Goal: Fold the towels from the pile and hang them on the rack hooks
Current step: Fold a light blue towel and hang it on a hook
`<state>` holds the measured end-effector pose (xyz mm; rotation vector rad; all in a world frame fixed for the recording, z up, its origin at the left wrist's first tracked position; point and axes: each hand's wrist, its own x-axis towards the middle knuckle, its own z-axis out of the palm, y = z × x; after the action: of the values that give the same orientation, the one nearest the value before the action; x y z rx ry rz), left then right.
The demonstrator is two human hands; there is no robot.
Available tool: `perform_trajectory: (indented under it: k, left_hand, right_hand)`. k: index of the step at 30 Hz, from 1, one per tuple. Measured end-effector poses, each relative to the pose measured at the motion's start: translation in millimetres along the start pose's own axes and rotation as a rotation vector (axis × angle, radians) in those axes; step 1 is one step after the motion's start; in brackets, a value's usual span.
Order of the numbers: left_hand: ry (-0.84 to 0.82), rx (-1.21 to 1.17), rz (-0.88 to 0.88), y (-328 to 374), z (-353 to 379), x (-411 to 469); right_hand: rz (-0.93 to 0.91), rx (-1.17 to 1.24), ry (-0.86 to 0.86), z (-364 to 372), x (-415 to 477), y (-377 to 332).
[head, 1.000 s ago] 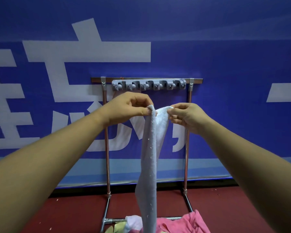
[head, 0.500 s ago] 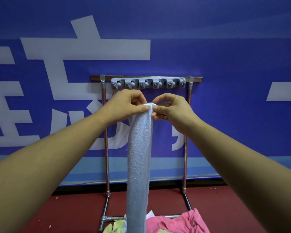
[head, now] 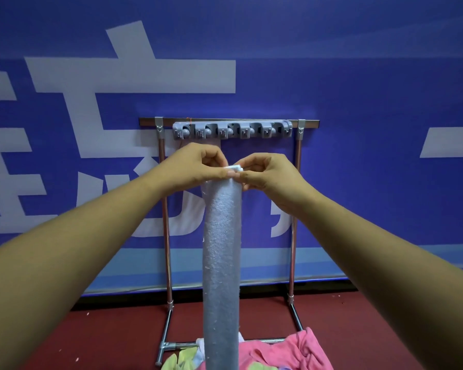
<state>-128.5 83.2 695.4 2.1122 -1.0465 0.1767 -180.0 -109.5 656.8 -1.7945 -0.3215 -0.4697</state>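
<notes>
Fingers (head: 219, 174) on both sides are curling in tight: I'm watching the left hand (head: 195, 166) and the right hand (head: 270, 177) pinching the top edge of the grey-blue towel (head: 221, 249) between them. It's hanging straight down from the pinch as a narrow folded strip, long axis vertical. The hook strip (head: 231, 130) is sitting just above and behind the fingertips on the rack (head: 166, 236), both hands about equally near, and the towel's tail is dangling in front of the pile (head: 284, 348).

The right hand (head: 267, 174) has closed in on the left hand (head: 198, 166); the grey towel (head: 221, 249), earlier twisted edge-on, now hangs as a flat strip.
</notes>
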Motion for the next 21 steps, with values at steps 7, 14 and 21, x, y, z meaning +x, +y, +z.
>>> perform_trajectory:
  k: [7,14,21]
  left_hand:
    - [-0.239,0.03,-0.09,-13,-7,-12]
    - [0.066,-0.365,-0.053,3,-4,-1]
    - [0.049,-0.306,-0.127,9,-13,6]
  right_hand:
    - [0.065,0.015,0.044,-16,-2,11]
    - [0.019,0.067,0.14,-17,7,-12]
    - [0.089,0.133,0.06,-21,13,-34]
